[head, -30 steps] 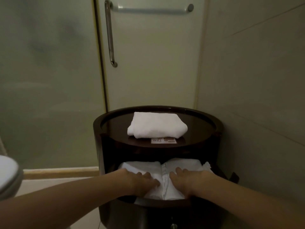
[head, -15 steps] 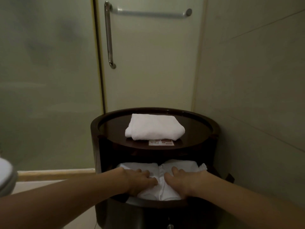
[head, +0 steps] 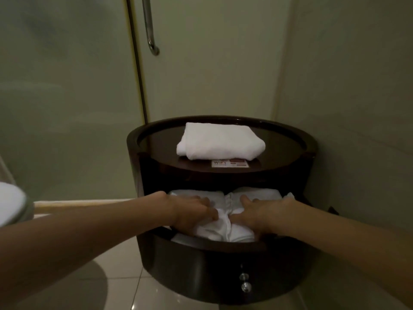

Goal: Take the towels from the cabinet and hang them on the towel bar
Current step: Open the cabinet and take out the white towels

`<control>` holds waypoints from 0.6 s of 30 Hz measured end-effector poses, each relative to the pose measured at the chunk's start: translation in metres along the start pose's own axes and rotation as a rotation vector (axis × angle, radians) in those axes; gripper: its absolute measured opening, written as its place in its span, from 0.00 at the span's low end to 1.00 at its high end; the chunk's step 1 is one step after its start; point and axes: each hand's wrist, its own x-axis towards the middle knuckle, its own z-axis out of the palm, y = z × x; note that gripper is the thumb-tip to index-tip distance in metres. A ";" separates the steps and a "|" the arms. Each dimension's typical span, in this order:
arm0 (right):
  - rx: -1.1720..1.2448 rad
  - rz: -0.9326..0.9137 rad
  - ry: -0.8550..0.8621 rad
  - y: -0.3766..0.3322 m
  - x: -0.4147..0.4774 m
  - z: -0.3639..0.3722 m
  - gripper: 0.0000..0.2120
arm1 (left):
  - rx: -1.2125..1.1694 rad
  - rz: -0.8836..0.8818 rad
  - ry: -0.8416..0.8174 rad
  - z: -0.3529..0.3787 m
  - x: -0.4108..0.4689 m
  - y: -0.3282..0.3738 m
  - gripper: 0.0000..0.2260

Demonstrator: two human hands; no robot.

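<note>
While both bare forearms reach in from the bottom corners, a white toilet lid (head: pixel 9 204) sits at nine o'clock in the view, cut off by the frame. Past it stands a frosted glass panel (head: pixel 67 97). Toward eleven o'clock a chrome door handle (head: pixel 150 30) runs upright on the glass door.

A round, dark wooden cabinet (head: pixel 134 142) fills the centre, standing on a glossy tiled floor (head: pixel 116 265). Its drawer (head: pixel 223 248) is pulled out toward six o'clock, with two small clear knobs (head: pixel 245 281) on its front.

The left hand (head: pixel 190 214) lies on the white towels (head: pixel 223 230) packed in the drawer. Its fingers are curled and its thumb pinches a bunched ridge of cloth at the three o'clock side of the hand. On the cabinet's top, at twelve o'clock from the drawer, lies a folded white towel (head: pixel 220 142). A small WiFi card (head: pixel 230 163) touches its near edge.

The right hand (head: pixel 261 214) grips the same towels from the other side, with its fingers spread over the top and its thumb pressed into the bunched cloth at nine o'clock. A plain wall (head: pixel 346 97) stands behind the cabinet at three o'clock.
</note>
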 end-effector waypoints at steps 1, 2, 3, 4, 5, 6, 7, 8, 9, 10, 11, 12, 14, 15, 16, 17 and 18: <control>-0.007 -0.004 -0.017 0.000 -0.001 -0.003 0.35 | 0.015 -0.003 -0.004 0.000 0.001 0.000 0.26; -0.008 -0.001 -0.033 0.000 -0.002 -0.005 0.37 | 0.028 -0.003 -0.008 0.001 0.001 0.000 0.28; -0.008 0.002 -0.049 0.000 -0.002 -0.007 0.38 | 0.039 0.002 -0.017 0.002 0.003 0.001 0.29; -0.005 0.004 -0.062 0.000 -0.001 -0.008 0.39 | 0.048 0.008 -0.034 0.002 0.003 0.002 0.31; -0.002 0.007 -0.073 -0.001 0.001 -0.008 0.40 | 0.056 0.010 -0.058 0.002 0.004 0.004 0.33; 0.000 0.006 -0.079 -0.002 0.004 -0.008 0.40 | 0.067 0.012 -0.076 0.003 0.006 0.005 0.35; 0.003 0.000 -0.076 -0.003 0.007 -0.008 0.41 | 0.081 0.014 -0.087 0.002 0.006 0.006 0.37; 0.005 -0.009 -0.072 -0.003 0.011 -0.007 0.41 | 0.095 0.019 -0.088 0.001 0.007 0.006 0.38; 0.011 -0.016 -0.068 -0.002 0.013 -0.007 0.41 | 0.102 0.029 -0.080 0.000 0.008 0.005 0.38; 0.015 -0.022 -0.069 0.000 0.013 -0.008 0.40 | 0.104 0.040 -0.064 -0.001 0.008 0.005 0.38; 0.016 -0.033 -0.064 0.002 0.013 -0.008 0.39 | 0.098 0.048 -0.053 0.000 0.008 0.003 0.38; 0.021 -0.048 -0.053 0.003 0.012 -0.010 0.38 | 0.081 0.051 -0.047 -0.001 0.008 0.003 0.37; 0.030 -0.077 -0.019 0.007 0.009 -0.012 0.35 | 0.027 0.052 -0.039 -0.001 0.008 -0.001 0.35; 0.040 -0.086 -0.007 0.009 0.007 -0.013 0.34 | 0.001 0.051 -0.027 0.000 0.007 -0.003 0.34; 0.057 -0.087 -0.003 0.011 0.004 -0.012 0.33 | -0.021 0.050 -0.006 0.000 0.006 -0.006 0.33; 0.081 -0.088 0.003 0.014 0.002 -0.011 0.33 | -0.041 0.047 0.021 0.000 0.004 -0.010 0.32; 0.103 -0.090 0.017 0.015 0.000 -0.009 0.32 | -0.063 0.038 0.049 -0.002 0.001 -0.011 0.32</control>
